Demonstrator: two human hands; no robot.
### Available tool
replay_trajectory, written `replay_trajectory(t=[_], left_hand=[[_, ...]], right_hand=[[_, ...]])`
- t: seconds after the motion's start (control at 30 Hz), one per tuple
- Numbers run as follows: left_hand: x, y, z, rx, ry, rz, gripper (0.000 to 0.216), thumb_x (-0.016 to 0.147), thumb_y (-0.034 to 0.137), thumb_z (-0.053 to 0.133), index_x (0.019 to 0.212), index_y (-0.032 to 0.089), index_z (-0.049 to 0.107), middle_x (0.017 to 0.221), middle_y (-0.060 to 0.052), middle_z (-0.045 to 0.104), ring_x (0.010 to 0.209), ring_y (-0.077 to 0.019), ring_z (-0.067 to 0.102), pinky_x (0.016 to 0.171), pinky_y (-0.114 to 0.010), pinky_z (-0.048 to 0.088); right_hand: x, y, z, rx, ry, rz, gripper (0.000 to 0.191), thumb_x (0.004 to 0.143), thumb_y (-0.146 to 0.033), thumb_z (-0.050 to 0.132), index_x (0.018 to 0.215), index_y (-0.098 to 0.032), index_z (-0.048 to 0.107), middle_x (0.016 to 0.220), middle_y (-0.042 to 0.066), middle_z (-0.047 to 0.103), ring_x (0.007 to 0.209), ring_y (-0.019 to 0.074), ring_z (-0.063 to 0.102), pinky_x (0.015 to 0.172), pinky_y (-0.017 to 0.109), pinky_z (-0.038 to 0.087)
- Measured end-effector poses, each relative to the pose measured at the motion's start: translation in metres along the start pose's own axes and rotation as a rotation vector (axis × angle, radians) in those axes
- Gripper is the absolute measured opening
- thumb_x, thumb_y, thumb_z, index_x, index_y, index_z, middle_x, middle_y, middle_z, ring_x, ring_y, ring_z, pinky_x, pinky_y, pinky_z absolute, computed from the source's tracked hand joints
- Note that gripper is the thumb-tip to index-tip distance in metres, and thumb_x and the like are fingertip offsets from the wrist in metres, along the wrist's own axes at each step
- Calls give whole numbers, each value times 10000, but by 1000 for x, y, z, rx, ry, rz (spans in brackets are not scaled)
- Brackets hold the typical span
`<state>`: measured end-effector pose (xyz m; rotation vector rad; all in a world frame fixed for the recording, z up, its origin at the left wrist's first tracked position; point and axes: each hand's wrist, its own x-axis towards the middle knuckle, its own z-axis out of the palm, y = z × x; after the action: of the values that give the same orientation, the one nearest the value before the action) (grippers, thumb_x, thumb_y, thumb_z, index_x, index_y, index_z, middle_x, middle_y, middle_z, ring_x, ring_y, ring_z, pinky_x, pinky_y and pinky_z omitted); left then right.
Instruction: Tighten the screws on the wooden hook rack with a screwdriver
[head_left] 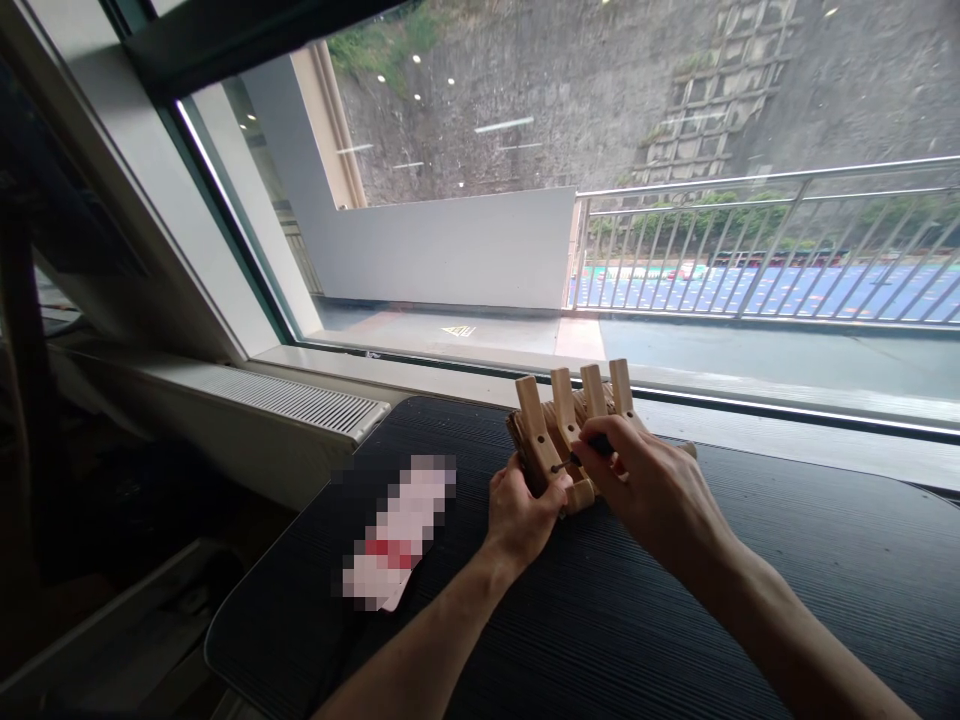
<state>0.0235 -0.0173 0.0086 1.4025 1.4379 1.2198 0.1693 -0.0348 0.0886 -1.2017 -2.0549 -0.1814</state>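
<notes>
A light-brown wooden piece [530,412] with several upright slats, dark round holes or screw heads, and what looks like woven or corded material behind them rests near the table's far edge. My left hand [519,512] is closed around its lower left corner, thumb on the front. In the fingers of my right hand [651,482] is a small screwdriver [598,444] with a dark handle. Its thin shaft points left, and the tip meets the lower part of the leftmost slat. My right hand covers much of the wooden piece's right side.
On the dark table [757,520], a pale pinkish blurred item [409,505] with a red patch lies left of my hands. Beyond the table are a window sill [465,378] and a large window. A slotted vent cover [300,398] runs along the left.
</notes>
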Motion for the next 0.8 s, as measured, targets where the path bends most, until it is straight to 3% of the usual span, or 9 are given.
replay_trajectory(t=[0.1, 0.2, 0.3, 0.4, 0.7, 0.8], left_hand=[[0, 1, 0, -2, -1, -16, 401, 730, 369, 706, 1076, 187, 618, 1051, -85, 705, 1084, -263, 606, 927, -349, 470], [-1, 1, -1, 6, 3, -8, 393, 731, 364, 699, 1073, 186, 620, 1043, -80, 707, 1071, -259, 612, 923, -346, 472], [-1, 1, -1, 17, 4, 16, 388, 738, 362, 687, 1078, 188, 620, 1025, -74, 710, 1045, -253, 623, 916, -346, 474], [-1, 0, -2, 19, 5, 33, 384, 742, 365, 681, 1076, 186, 619, 1004, -73, 712, 1026, -249, 629, 913, -345, 474], [0, 1, 0, 27, 16, 21, 360, 727, 355, 695, 1040, 192, 622, 956, -65, 716, 1007, -248, 634, 904, -347, 476], [-1, 1, 0, 23, 8, 12, 358, 731, 350, 692, 1043, 191, 621, 947, -65, 714, 1009, -251, 630, 911, -354, 472]], right_hand=[[-1, 2, 1, -2, -6, 39, 143, 922, -342, 485, 948, -210, 531, 796, 30, 674, 671, 177, 637, 554, 266, 409], [-1, 1, -1, 79, -51, 36, 187, 925, -272, 450, 1099, -213, 487, 1003, 61, 667, 827, 190, 645, 646, 290, 458], [0, -2, -3, 169, -111, 2, 264, 948, -248, 412, 1210, -240, 447, 1083, 50, 646, 909, 179, 632, 715, 298, 478], [2, -5, -2, 171, -117, 1, 254, 949, -248, 423, 1198, -242, 467, 1025, 43, 664, 853, 175, 642, 671, 284, 481], [2, -5, 7, 63, 45, 25, 117, 929, -306, 466, 933, -212, 535, 803, 28, 667, 643, 160, 643, 538, 249, 437], [1, -3, 4, 56, 9, 28, 141, 930, -312, 457, 985, -210, 538, 852, 38, 671, 670, 165, 647, 530, 251, 436]])
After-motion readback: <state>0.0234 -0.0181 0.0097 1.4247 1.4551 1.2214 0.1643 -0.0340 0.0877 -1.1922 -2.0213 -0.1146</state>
